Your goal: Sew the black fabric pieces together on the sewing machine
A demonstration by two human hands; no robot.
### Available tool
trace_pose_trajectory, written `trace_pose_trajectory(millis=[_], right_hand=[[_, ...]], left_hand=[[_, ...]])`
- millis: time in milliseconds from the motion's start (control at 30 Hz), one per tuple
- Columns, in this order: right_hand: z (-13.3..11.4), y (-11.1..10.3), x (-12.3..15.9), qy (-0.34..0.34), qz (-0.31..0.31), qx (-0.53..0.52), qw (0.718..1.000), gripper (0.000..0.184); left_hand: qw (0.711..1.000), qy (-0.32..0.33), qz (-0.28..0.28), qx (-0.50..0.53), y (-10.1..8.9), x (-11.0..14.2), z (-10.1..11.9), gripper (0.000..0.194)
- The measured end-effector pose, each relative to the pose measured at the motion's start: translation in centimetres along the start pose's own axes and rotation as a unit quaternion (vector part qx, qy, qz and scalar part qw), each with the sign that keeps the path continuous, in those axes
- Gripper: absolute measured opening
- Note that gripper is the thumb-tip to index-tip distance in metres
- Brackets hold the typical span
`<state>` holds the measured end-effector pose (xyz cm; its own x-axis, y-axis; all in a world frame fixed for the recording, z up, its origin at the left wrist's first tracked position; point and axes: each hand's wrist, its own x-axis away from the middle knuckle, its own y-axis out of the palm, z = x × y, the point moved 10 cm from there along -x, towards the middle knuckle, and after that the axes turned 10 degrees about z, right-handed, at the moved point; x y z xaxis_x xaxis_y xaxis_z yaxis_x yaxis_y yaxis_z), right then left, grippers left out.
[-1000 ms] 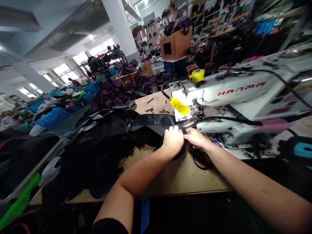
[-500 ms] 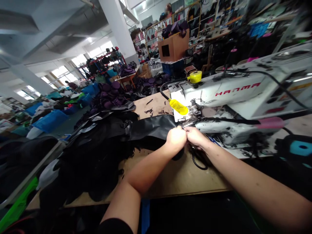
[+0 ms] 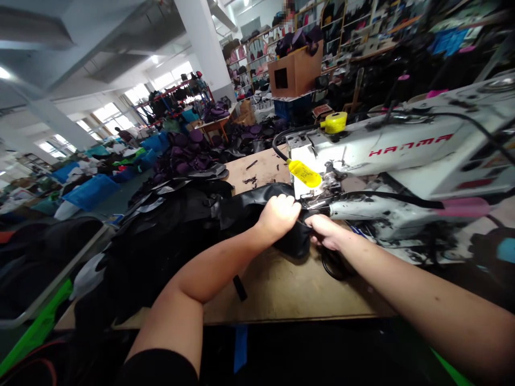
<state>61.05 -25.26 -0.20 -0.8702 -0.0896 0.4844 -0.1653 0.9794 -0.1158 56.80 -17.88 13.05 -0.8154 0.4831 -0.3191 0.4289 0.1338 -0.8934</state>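
Hands have come apart a bit since half a second ago, so the black sheet material [image 3: 296, 244] now shows between them, around 4 to 5 o'clock in the view, right by the sewing machine [image 3: 402, 147]'s narrow arm. Left hand [image 3: 278, 217] is curled in a fist on it, fingertips hidden, while the right hand [image 3: 325, 231] pinches its edge; the big black pile [image 3: 161, 241] sits at 9 o'clock.

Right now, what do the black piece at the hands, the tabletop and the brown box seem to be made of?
Black piece: perhaps faux leather or coated fabric; soft satin sheen, bending in folds.
Tabletop: likely wooden board, tan with dull shine.
Brown box: apparently cardboard, matt, with flat sides and a square opening.
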Motion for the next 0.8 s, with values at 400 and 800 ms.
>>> trace_pose_trajectory(millis=[400, 800], right_hand=[[0.7, -2.8, 1.7, -0.054, 0.049, 0.122, 0.99, 0.009], [-0.3, -0.6, 1.0, -0.085, -0.068, 0.073, 0.991, 0.027]], left_hand=[[0.963, 0.238, -0.126, -0.004, 1.9, 0.4, 2.8, 0.024], [0.982, 0.031, -0.163, 0.085, 3.6, -1.9, 2.4, 0.02]])
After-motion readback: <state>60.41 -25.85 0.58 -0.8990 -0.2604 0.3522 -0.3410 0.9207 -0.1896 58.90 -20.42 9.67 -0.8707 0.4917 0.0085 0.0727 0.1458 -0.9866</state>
